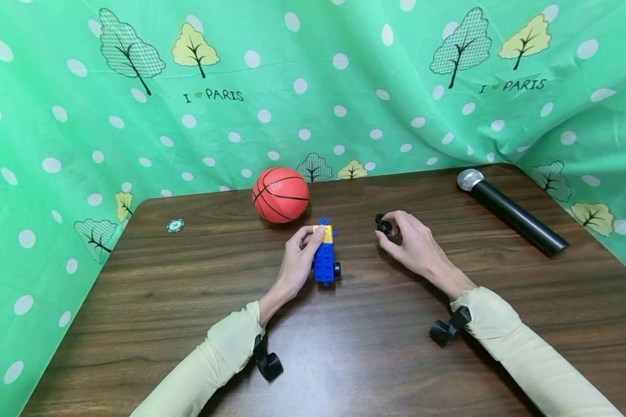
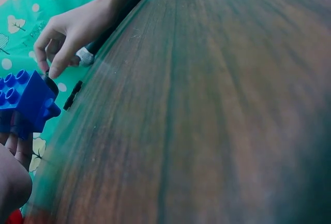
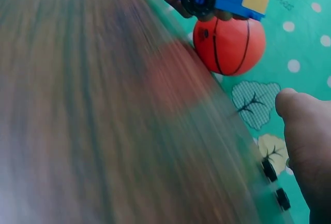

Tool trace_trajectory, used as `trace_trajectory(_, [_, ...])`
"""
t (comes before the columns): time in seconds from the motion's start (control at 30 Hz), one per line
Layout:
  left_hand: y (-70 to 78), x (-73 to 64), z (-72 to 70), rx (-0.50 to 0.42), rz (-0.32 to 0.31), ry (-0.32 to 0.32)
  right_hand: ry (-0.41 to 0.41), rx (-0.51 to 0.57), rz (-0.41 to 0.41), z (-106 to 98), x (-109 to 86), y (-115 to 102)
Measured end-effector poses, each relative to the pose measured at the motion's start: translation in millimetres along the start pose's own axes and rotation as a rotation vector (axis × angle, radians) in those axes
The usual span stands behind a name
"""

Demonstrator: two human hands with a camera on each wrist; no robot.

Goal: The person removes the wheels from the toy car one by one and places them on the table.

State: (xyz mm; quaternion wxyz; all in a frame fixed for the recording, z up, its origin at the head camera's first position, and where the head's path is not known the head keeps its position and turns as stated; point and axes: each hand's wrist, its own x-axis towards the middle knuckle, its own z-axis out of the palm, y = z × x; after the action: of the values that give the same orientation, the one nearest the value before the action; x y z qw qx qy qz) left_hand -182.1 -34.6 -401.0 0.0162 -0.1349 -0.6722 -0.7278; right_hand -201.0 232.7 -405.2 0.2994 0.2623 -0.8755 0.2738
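Note:
My left hand (image 1: 295, 260) grips a blue and yellow toy brick car (image 1: 324, 263) by its yellow end, thumb on top. A black wheel (image 3: 198, 0) shows on the car's side. To the right, my right hand (image 1: 414, 243) hovers with thumb and index finger bent around a small pair of black wheels (image 1: 384, 227). Both wrist views show the wheel pair (image 2: 73, 95) on the table, apart from the visible fingertips. Only the thumb (image 3: 310, 131) side of the right hand appears in its own wrist view.
A small red basketball (image 1: 280, 196) sits just beyond my left hand. The microphone (image 1: 516, 214) lies at the right of the wooden table (image 1: 344, 347). Far left is a round poker chip (image 1: 175, 225). A green dotted curtain (image 1: 313, 104) hangs behind the table.

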Motion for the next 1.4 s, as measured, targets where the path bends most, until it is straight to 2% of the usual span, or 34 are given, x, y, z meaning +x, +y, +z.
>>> trace_trajectory(0.53, [-0.1,-1.2,-1.8,-0.024,-0.029,0.0,-0.007,-0.07,0.118,-23,-5.6,31])
trace_trajectory(1.0, [0.2,-0.9,-1.5,-0.004,-0.017,0.006,-0.034,-0.099,0.189,-28,-5.0,52])
trace_trajectory(1.13, [0.0,-1.1,-0.4,-0.011,-0.019,0.007,-0.065,-0.106,0.222,-28,-3.4,57])
trace_trajectory(1.3, [0.0,-2.5,-0.2,-0.012,-0.02,0.017,-0.149,-0.128,0.28,-29,-1.3,61])
trace_trajectory(1.4, [0.0,-2.5,-0.4,-0.01,-0.011,0.016,-0.174,-0.145,0.288,-28,-0.1,64])
